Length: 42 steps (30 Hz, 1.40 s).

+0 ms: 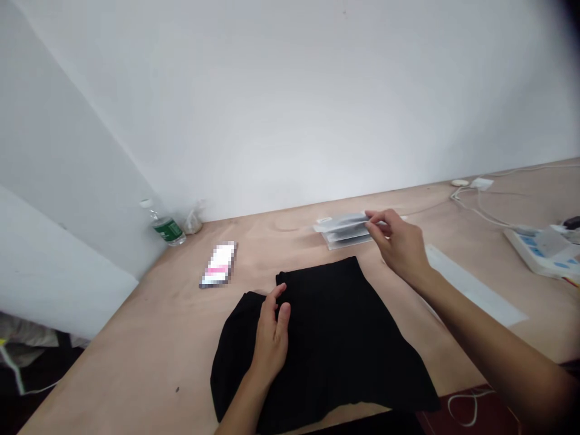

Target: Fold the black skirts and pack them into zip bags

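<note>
A black garment (339, 338) lies on the table in front of me, partly folded, with its left part turned at an angle; what sort of garment cannot be told. My left hand (272, 338) rests on it, palm side down on the edge, fingers stretched out and holding nothing. Beyond the cloth lies a small stack of frosted plastic bags (342, 232), its layers a little apart. My right hand (396, 238) is at the right end of this stack, thumb and fingertips pinching the edge of a bag.
A phone (219, 264) lies left of the garment. A green-labelled bottle (168, 229) and a small crumpled bag (194, 222) stand by the wall. At right are a white strip (475, 287), a power strip (539, 251) and white cables (471, 202).
</note>
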{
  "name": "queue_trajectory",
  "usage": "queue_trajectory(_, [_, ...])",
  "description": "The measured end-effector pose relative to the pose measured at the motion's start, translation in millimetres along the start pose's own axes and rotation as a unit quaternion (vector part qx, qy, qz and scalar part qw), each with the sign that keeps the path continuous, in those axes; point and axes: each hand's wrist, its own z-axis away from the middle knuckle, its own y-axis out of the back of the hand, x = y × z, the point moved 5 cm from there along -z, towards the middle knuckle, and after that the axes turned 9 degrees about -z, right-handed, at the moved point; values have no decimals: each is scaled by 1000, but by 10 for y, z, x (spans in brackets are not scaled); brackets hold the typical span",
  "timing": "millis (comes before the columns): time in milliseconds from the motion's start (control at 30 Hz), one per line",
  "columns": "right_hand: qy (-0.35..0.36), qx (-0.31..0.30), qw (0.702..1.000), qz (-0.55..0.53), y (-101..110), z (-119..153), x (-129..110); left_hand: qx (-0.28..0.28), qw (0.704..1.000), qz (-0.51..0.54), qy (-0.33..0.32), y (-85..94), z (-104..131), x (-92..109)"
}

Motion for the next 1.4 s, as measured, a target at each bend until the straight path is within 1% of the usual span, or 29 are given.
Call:
queue_trajectory(133, [-18,4,1000,-10,-336,-80,460,-25,999,-27,-1,-24,-4,6])
queue_trajectory(233, [-26,2,1000,-2,-545,-121,744,-35,998,-45,1,-29,-4,-9])
queue_trajectory(333, [-29,-6,999,13,-654,-124,918,-36,998,-51,1,-27,-3,-22])
queue_trajectory(467, [-31,-13,999,41,-675,-89,1036,-49,997,-58,1,-44,-2,-21])
queue_trajectory(567, [-28,-15,997,64,-647,-75,1063,-55,996,-64,6,-46,-11,-11])
queue_trajectory(633, [-21,-16,997,76,-627,-52,1038,-54,996,-64,7,-42,-17,-3])
queue_trajectory(700, [-12,-17,996,85,-611,13,964,-50,997,-64,6,-38,-14,5])
queue_trajectory(767, [2,-23,996,90,-612,140,840,-45,997,-69,3,-38,-2,11])
queue_trajectory(800, [11,-35,995,91,-625,225,765,-41,996,-74,1,-38,4,14])
queue_trajectory(867, [34,-77,992,91,-678,419,609,-33,995,-97,-4,-30,-3,21])
queue_trajectory(967, [57,-146,982,101,-768,668,461,-12,988,-155,-2,23,-107,23])
queue_trajectory(1033, [50,-164,978,117,-796,739,465,6,982,-187,9,82,-255,15])
queue_trajectory(1100, [31,-161,977,135,-799,737,530,21,978,-208,21,135,-435,-1])
queue_trajectory(1200, [3,-150,977,150,-785,679,645,18,970,-239,35,145,-670,-41])
queue_trajectory(1300, [-9,-145,979,144,-772,646,698,2,965,-259,46,80,-780,-103])
queue_trajectory(1400, [-16,-137,983,123,-759,643,692,4,964,-261,55,16,-801,-166])
